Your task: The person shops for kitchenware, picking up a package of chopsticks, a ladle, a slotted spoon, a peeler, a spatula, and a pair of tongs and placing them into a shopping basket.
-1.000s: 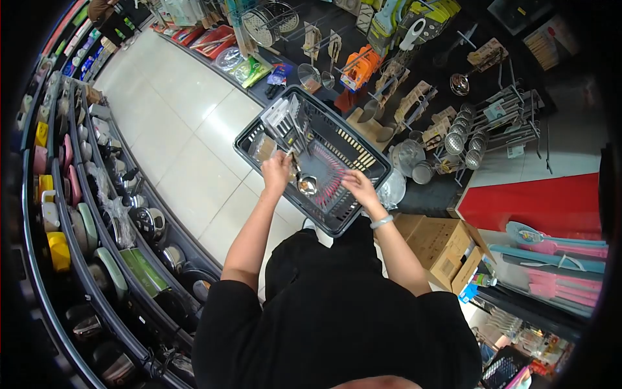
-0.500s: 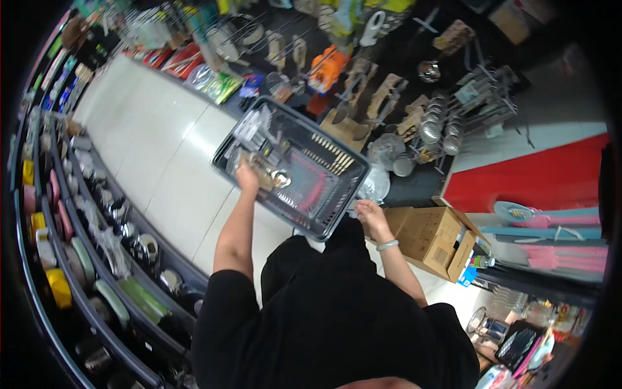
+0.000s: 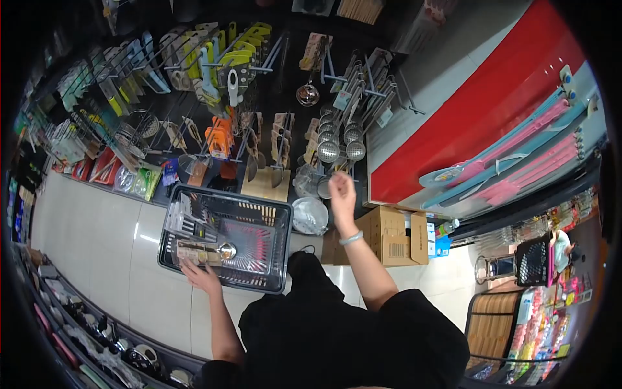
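My left hand (image 3: 202, 276) reaches over the near rim of a dark grey plastic basket (image 3: 289, 246). Its fingers are spread and touch the card packaging of a metal ladle (image 3: 227, 251) lying inside. Beside the ladle lies other packaged kitchenware (image 3: 188, 222), whose kind is not clear. My right hand (image 3: 342, 193), with a pale bracelet on the wrist, is raised apart from the basket. Its fingers are loosely bent and apart, with nothing visible in them. Nearest to it hang several perforated metal skimmers (image 3: 328, 150) and a round, plastic-wrapped item (image 3: 310, 216).
Behind the basket, a dark display carries hanging utensils, including orange packages (image 3: 219, 137) and a ladle (image 3: 308, 95). An open cardboard box (image 3: 387, 236) stands at right below a red panel (image 3: 427, 146). Shelves of metal pots (image 3: 142, 356) line the lower left. A person (image 3: 562, 249) is far right.
My right hand has left the basket's corner and risen toward the hanging skimmers. My left hand has drawn back from over the ladle package to the near rim. The view has turned right.
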A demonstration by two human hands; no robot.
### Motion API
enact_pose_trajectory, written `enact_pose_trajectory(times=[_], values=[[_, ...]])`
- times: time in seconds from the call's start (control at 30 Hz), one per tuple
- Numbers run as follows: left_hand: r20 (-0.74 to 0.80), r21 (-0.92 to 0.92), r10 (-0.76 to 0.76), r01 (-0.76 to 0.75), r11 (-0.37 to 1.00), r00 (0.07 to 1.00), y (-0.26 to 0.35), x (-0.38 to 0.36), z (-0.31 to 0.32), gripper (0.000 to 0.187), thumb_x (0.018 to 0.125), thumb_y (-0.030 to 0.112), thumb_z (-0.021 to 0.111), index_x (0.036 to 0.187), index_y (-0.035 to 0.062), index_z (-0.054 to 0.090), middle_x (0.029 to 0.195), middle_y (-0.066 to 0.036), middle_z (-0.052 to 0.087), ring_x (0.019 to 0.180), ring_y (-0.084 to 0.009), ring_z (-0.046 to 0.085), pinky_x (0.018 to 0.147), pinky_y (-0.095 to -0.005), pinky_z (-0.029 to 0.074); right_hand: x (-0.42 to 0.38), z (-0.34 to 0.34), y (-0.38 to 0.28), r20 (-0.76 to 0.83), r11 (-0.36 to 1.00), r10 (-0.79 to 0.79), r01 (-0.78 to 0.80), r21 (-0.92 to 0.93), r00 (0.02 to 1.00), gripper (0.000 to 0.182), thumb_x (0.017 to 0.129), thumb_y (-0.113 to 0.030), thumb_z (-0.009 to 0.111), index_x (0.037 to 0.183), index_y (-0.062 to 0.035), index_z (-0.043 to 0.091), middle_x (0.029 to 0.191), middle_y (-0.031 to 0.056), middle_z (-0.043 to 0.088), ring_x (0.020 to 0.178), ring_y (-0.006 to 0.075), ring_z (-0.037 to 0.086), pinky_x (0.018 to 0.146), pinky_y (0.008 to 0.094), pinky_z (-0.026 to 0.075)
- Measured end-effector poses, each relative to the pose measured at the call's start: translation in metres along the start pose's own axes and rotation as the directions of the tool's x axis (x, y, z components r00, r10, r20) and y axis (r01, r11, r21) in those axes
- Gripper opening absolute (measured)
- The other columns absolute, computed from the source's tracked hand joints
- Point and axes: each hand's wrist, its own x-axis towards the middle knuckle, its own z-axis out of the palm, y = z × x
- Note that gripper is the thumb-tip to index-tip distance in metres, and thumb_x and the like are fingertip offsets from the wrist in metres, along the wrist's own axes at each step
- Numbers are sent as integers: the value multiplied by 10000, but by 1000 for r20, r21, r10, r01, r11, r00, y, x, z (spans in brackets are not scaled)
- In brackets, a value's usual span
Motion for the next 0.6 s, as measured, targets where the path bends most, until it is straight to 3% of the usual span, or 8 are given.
enact_pose_trajectory(times=[0.07, 0.1, 0.17, 0.27, 0.33, 0.37, 0.5, 0.6], values=[[103, 339, -66, 27, 940, 993, 13, -24, -3, 745, 804, 200, 647, 1426, 157, 239, 1478, -163, 172, 1334, -389, 213, 1045, -531, 223, 40, 3, -30, -54, 998, -5, 9, 65, 999, 472, 835, -123, 649, 1239, -34, 422, 1136, 116, 529, 1038, 193, 527, 859, 292, 443], [96, 332, -66, 31, 943, 993, 18, -33, -5, 745, 804, 200, 647, 1426, 157, 239, 1478, -163, 172, 1334, -389, 213, 1045, -531, 223, 60, 4, -46, -66, 999, -13, 15, 34, 998, 564, 821, -150, 669, 1290, -39, 376, 1249, 149, 465, 1162, 233, 458, 935, 338, 406], [253, 365, -227, 125, 923, 940, 25, -43, -7, 783, 816, 252, 641, 1448, 259, 179, 1504, -138, 80, 1366, -390, 112, 1046, -562, 192, 98, 9, -71, -39, 992, -116, 117, 45, 993, 724, 802, -182, 689, 1371, -39, 266, 1364, 184, 360, 1270, 278, 359, 1030, 411, 314], [232, 351, -195, 105, 930, 953, 20, -44, -2, 818, 815, 243, 641, 1455, 283, 134, 1508, -130, 63, 1376, -383, 71, 1052, -571, 169, 145, 19, -91, -39, 980, -200, 200, 14, 979, 837, 766, -199, 728, 1399, -23, 210, 1408, 191, 298, 1297, 291, 316, 1057, 402, 271], [239, 349, -207, 115, 930, 949, 19, -46, -3, 817, 813, 243, 642, 1455, 278, 138, 1507, -131, 67, 1374, -384, 76, 1052, -572, 170, 164, 26, -109, -22, 989, -132, 133, 59, 991, 888, 744, -198, 752, 1403, -7, 189, 1411, 198, 284, 1297, 285, 307, 1062, 372, 261], [250, 347, -210, 115, 931, 945, 18, -46, -3, 816, 812, 243, 643, 1455, 273, 141, 1506, -133, 71, 1373, -386, 80, 1051, -574, 171, 179, 27, -103, -41, 979, -202, 201, -35, 978, 901, 727, -187, 767, 1397, 3, 195, 1406, 207, 285, 1288, 267, 322, 1056, 346, 269], [275, 343, -252, 151, 927, 928, 27, -43, -10, 809, 810, 239, 645, 1453, 266, 155, 1505, -134, 81, 1372, -385, 83, 1051, -573, 173, 216, 25, -98, 78, 987, -143, 137, 86, 987, 1070, 643, -191, 829, 1412, -16, 105, 1371, 192, 336, 1231, 248, 393, 1021, 323, 320], [251, 326, -247, 158, 932, 936, 26, -43, -8, 795, 807, 231, 647, 1449, 254, 179, 1501, -140, 94, 1371, -389, 87, 1050, -573, 176, 215, 24, -114, 250, 958, -144, 71, 278, 958, 1105, 674, -70, 784, 1442, -73, -11, 1356, 155, 362, 1173, 220, 436, 996, 314, 340]])
